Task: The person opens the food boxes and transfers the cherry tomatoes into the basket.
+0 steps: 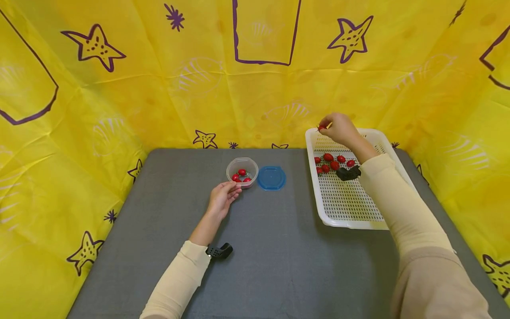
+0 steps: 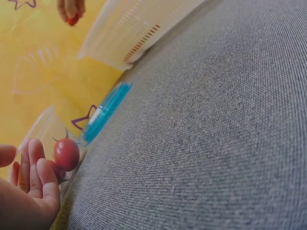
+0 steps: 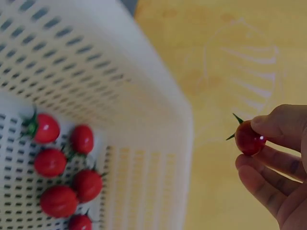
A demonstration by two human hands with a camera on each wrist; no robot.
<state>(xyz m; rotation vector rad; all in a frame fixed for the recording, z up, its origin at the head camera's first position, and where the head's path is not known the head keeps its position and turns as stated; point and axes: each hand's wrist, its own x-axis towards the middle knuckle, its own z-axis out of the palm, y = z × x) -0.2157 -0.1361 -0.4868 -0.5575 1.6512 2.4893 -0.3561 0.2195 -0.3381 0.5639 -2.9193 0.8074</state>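
Observation:
In the head view my right hand [image 1: 340, 129] is raised over the far left rim of a white basket [image 1: 320, 208]. Its thumb and fingers pinch a red cherry tomato [image 3: 249, 138] with green sepals, which hangs apart from the basket in the right wrist view. My left hand [image 1: 223, 198] holds the near rim of a small clear plastic tub [image 1: 247, 162] between thumb and fingers. Inside the tub lie several cherry tomatoes [image 1: 241, 172]. More cherry tomatoes [image 3: 58, 201] lie on the basket's slotted floor, mostly toward its far end.
A blue lid [image 1: 272, 178] lies flat on the grey table [image 1: 263, 257], just right of the tub. Yellow patterned cloth [image 1: 159, 88] stands behind the table and along both sides. The basket's raised walls lie between my right forearm and the tub.

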